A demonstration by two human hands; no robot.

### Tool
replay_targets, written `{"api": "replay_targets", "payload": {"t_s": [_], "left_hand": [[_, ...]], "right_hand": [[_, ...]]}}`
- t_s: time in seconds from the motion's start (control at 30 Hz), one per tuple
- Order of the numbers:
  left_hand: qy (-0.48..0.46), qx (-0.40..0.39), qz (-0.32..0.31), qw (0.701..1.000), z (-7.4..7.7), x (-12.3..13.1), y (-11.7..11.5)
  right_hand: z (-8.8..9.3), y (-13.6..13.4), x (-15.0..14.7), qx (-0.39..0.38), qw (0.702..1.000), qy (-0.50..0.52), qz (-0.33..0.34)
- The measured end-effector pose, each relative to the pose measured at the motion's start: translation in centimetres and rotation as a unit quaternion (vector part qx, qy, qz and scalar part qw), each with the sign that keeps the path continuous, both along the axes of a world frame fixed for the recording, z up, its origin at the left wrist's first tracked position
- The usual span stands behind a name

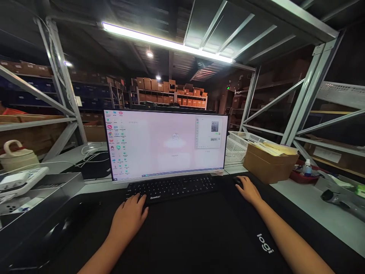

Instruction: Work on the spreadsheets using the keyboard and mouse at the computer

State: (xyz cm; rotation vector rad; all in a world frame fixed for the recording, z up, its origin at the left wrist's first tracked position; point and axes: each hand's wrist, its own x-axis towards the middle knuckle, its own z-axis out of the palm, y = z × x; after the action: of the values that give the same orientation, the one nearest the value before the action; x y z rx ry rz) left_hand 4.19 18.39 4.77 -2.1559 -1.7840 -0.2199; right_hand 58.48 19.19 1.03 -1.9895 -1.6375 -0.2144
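left hand (128,217): fingers loosely spread, fingertips at the lower left edge of the keyboard (176,188), gripping nothing. cannot tell if any key is pressed. right hand (247,188): narrow, curled over the mouse (237,180), which is mostly hidden under the fingers. button pressed or not: cannot tell.

keyboard lies just below the monitor (168,148), on the black desk mat (194,236); mouse on the same mat, to the keyboard's right.

risks, as i judge them:
- stray keystroke. left fingers lie over the corner keys; a slight droop could press one unmeant.
- misclick. screen icons and text are small, and a small window (209,132) sits at upper right; a nudge of the mouse could land the pointer wrong.
- bumped box. the cardboard box (269,167), papers poking out on top, stands near the right hand; a wide sweep could knock it or spill papers.
- snagged cables (91,156). they lie loose left of the monitor; a careless reach there could tug them.
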Motion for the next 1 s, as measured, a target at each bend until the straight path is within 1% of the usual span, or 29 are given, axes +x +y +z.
{"api": "replay_targets", "payload": {"t_s": [0.2,0.33,0.4,0.5,0.6,0.87,1.0], "left_hand": [[-0.048,0.004,0.0,0.999,0.3,0.3,-0.4],[-0.073,-0.001,-0.01,0.997,0.7,0.4,-1.1],[-0.081,-0.01,-0.011,0.997,0.9,0.5,-1.4],[-0.083,-0.019,-0.004,0.996,1.1,0.6,-1.6],[-0.072,-0.024,0.002,0.997,1.1,0.6,-1.6],[-0.056,-0.017,0.001,0.998,1.0,0.7,-1.5],[-0.056,-0.015,0.003,0.998,1.1,0.7,-1.5]], "right_hand": [[-0.6,0.0,0.5,0.016,0.999,-0.005,0.029],[-1.9,0.8,2.0,0.045,0.995,-0.019,0.087],[-2.6,1.4,2.9,0.058,0.994,-0.017,0.095],[-3.2,1.9,3.6,0.053,0.993,-0.027,0.098],[-3.1,1.6,3.6,0.041,0.995,-0.042,0.079],[-1.6,0.4,2.3,0.014,0.998,-0.042,0.048],[-1.3,0.1,1.8,-0.006,0.998,-0.052,0.025]]}}
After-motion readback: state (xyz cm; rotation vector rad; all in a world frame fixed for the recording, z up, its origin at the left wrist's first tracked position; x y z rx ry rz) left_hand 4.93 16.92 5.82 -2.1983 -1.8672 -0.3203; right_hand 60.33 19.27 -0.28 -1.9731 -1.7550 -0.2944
